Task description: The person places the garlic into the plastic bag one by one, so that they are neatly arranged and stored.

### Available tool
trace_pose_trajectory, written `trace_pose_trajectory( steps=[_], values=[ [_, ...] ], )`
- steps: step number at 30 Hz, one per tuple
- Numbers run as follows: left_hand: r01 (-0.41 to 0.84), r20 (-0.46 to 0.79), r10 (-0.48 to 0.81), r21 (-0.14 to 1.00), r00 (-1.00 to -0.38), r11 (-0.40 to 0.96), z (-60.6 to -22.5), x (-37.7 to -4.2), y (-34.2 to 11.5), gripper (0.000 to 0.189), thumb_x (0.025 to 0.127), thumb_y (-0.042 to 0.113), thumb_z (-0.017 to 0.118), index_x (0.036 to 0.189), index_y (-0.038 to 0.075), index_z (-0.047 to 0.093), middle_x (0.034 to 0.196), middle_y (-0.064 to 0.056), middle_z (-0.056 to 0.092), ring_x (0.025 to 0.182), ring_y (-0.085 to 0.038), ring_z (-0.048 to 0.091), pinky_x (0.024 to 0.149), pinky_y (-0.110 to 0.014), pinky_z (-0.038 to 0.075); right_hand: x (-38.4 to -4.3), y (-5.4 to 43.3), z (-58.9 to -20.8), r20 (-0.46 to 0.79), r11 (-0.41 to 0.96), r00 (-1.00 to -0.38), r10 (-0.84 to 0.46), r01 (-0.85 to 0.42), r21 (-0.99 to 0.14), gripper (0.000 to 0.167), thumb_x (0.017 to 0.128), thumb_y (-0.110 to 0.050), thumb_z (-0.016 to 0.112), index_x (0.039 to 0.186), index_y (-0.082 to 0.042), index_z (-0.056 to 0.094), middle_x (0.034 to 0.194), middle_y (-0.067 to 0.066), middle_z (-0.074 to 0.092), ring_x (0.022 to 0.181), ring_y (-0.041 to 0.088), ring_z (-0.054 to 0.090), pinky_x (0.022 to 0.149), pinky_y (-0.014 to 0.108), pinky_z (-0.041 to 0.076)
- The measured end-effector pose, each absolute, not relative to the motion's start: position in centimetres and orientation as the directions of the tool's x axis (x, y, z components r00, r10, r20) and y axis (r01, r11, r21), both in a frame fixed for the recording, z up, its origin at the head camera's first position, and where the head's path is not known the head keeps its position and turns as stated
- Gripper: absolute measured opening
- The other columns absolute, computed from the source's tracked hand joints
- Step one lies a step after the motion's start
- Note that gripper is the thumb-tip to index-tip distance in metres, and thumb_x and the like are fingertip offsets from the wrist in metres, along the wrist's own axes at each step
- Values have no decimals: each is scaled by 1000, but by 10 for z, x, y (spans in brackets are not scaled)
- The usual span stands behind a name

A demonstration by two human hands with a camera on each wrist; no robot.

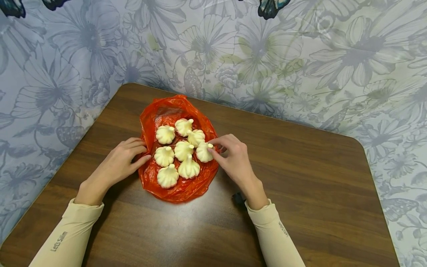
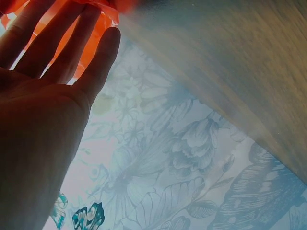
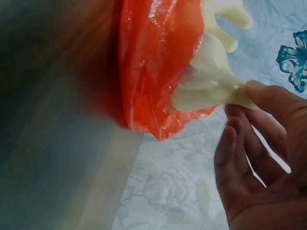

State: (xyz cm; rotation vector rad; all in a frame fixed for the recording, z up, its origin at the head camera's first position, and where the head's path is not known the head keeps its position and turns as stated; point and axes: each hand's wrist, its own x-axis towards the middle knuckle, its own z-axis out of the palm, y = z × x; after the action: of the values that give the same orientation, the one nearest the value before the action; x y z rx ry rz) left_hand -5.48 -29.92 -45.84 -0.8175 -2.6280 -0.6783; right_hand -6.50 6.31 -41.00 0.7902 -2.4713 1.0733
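Several cream-white garlic bulbs [image 1: 183,150] sit in an opened red plastic bag [image 1: 190,191] with its rim spread round them. My right hand [image 1: 233,157] pinches the stem of the rightmost garlic bulb [image 3: 211,76] between thumb and forefinger. That bulb sits at the bag's right edge, its lower part against the red plastic. At the opposite side, my left hand [image 1: 121,159] holds the bag's left rim, thumb on the inner side. In the left wrist view, the fingers [image 2: 62,52] reach up to the crinkled plastic; the thumb is hidden there.
The brown wooden table [image 1: 300,178] has rounded far corners and stands against walls with floral wallpaper [image 1: 260,55]. A small black object [image 1: 238,199] shows beside my right wrist. Dark butterfly decorations [image 1: 271,7] hang on the wall.
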Motion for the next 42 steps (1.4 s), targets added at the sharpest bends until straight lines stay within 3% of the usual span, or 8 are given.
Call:
trace_pose_trajectory(
  steps=[7, 24, 31, 42],
  values=[
    [591, 405, 452, 350, -795, 727, -458, -55, -299, 19, 87, 10, 85, 102, -1, 78, 111, -19, 76, 112, -38, 65, 100, -60, 51, -66, 60, -416, 395, 633, -819, -416, -573, -520, 14, 92, -19, 84, 104, -12, 80, 98, 2, 76, 85, 21, 63, 72, 32, 56],
    [593, 408, 452, 349, -793, 726, -457, -55, -298, 18, 87, 10, 85, 100, -1, 77, 109, -19, 76, 113, -38, 65, 101, -59, 51, -63, 57, -416, 416, 626, -812, -409, -581, -520, 23, 92, -24, 85, 111, -11, 80, 103, 3, 76, 87, 24, 62, 70, 31, 52],
    [584, 399, 447, 353, -800, 731, -457, -55, -300, 20, 87, 11, 85, 101, -2, 78, 110, -21, 76, 113, -40, 65, 102, -60, 50, -65, 43, -414, 489, 593, -781, -389, -618, -515, 23, 90, -20, 86, 109, -9, 80, 104, 2, 78, 96, 19, 63, 80, 35, 56],
    [597, 411, 455, 347, -790, 723, -457, -54, -299, 18, 88, 11, 84, 99, -1, 77, 109, -20, 75, 112, -39, 65, 101, -59, 50, -72, 20, -412, 445, 614, -798, -406, -599, -514, 19, 90, -16, 86, 107, -10, 81, 104, 2, 80, 96, 21, 64, 77, 34, 55]
  ],
)
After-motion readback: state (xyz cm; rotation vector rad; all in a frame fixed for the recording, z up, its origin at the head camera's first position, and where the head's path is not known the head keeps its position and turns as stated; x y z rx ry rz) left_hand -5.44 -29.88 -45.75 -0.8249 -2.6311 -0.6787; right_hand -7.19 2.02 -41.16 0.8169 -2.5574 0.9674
